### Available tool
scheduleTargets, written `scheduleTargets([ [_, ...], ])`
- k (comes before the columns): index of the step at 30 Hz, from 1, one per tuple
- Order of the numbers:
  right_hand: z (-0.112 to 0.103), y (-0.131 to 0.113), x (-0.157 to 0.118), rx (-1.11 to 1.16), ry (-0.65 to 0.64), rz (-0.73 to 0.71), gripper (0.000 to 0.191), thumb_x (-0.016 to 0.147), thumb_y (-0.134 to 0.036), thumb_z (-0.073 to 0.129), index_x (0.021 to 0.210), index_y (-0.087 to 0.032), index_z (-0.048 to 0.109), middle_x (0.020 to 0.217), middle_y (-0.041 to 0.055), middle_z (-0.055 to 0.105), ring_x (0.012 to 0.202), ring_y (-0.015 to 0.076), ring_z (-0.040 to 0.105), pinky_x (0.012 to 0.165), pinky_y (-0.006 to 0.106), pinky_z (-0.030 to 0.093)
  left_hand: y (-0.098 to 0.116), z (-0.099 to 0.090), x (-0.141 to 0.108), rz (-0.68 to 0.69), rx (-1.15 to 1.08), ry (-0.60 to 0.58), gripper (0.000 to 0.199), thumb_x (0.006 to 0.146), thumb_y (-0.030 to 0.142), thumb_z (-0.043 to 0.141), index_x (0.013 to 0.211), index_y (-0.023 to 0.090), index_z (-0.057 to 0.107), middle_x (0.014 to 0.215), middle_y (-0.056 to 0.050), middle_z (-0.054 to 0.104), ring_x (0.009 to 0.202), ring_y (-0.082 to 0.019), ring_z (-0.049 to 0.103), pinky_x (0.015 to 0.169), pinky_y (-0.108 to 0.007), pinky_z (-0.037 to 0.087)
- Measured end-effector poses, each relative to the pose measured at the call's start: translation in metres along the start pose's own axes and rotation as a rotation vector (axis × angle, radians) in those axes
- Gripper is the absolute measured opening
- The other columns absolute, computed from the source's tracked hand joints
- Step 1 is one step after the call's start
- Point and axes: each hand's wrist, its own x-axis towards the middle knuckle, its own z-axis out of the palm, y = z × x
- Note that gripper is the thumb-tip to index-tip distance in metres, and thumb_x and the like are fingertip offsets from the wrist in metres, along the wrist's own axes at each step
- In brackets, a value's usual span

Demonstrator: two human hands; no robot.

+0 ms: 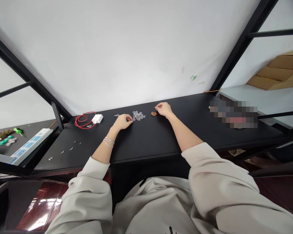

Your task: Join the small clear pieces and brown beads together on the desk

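Light sweatshirt fabric (158, 203) fills the foreground, and past it the black bench (148, 139) spreads beneath the left grip (123, 121) and right grip (163, 109). Each has curled fingertips set close together, though whether either grasps anything I cannot tell; clear pieces (138, 116) lie just right of the left grip, brown bead-like pieces (153, 114) just left of the right grip. Light fingertip pinches should suit such small things best without scattering either heap.

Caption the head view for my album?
Left hand beside clear pieces, right hand beside brown pieces, at a black table.
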Motion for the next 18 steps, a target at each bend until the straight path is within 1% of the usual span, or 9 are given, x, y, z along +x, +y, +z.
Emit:
scheduleTargets([
  [3, 0.0005, 0.0009, 0.0005, -0.033, -0.026, -0.03, 0.009, 0.087, -0.015, 0.071, 0.086, -0.017, 0.079, 0.095, 0.0097, 0.08, 0.098, 0.0226, 0.075, 0.097, 0.033, 0.055, 0.0013, 0.0004, -0.0002, 0.003, -0.01, 0.0, 0.008, 0.083, 0.023, 0.072, 0.087, 0.02, 0.077, 0.088, -0.006, 0.078, 0.077, -0.019, 0.069, 0.077, -0.03, 0.056],
  [6, 0.0007, 0.0019, 0.0005, -0.024, -0.041, -0.048, 0.014, 0.084, -0.008, 0.07, 0.085, -0.017, 0.08, 0.092, 0.0077, 0.08, 0.096, 0.0209, 0.075, 0.096, 0.03, 0.055, 0.0028, 0.0002, -0.0004, -0.01, -0.022, 0.003, 0.007, 0.082, 0.022, 0.071, 0.086, 0.02, 0.077, 0.089, -0.005, 0.078, 0.076, -0.019, 0.069, 0.076, -0.029, 0.056],
  [10, 0.0007, 0.0012, -0.0014, -0.032, -0.042, -0.073, 0.022, 0.079, -0.001, 0.068, 0.086, -0.017, 0.081, 0.09, 0.006, 0.08, 0.092, 0.0193, 0.076, 0.094, 0.029, 0.056, 0.0042, 0.0001, -0.0004, -0.028, -0.061, 0.027, 0.006, 0.082, 0.019, 0.072, 0.087, 0.02, 0.076, 0.086, -0.005, 0.078, 0.077, -0.018, 0.071, 0.078, -0.029, 0.057],
  [14, -0.0005, -0.0015, -0.0035, -0.04, -0.074, -0.123, 0.025, 0.078, 0.001, 0.067, 0.085, -0.017, 0.082, 0.091, 0.0063, 0.081, 0.093, 0.0195, 0.076, 0.094, 0.028, 0.057, 0.0051, 0.0005, -0.0006, -0.018, -0.082, 0.044, 0.007, 0.082, 0.019, 0.071, 0.088, 0.019, 0.075, 0.086, -0.004, 0.078, 0.079, -0.018, 0.072, 0.079, -0.028, 0.057],
  [18, -0.0014, -0.0024, -0.0038, 0.002, -0.096, -0.112, 0.027, 0.076, 0.003, 0.065, 0.085, -0.016, 0.082, 0.09, 0.0062, 0.081, 0.092, 0.0195, 0.077, 0.093, 0.028, 0.057, 0.0066, 0.0001, -0.0009, -0.015, -0.083, 0.047, 0.009, 0.083, 0.018, 0.07, 0.09, 0.019, 0.075, 0.087, -0.005, 0.078, 0.079, -0.018, 0.072, 0.079, -0.028, 0.058],
])
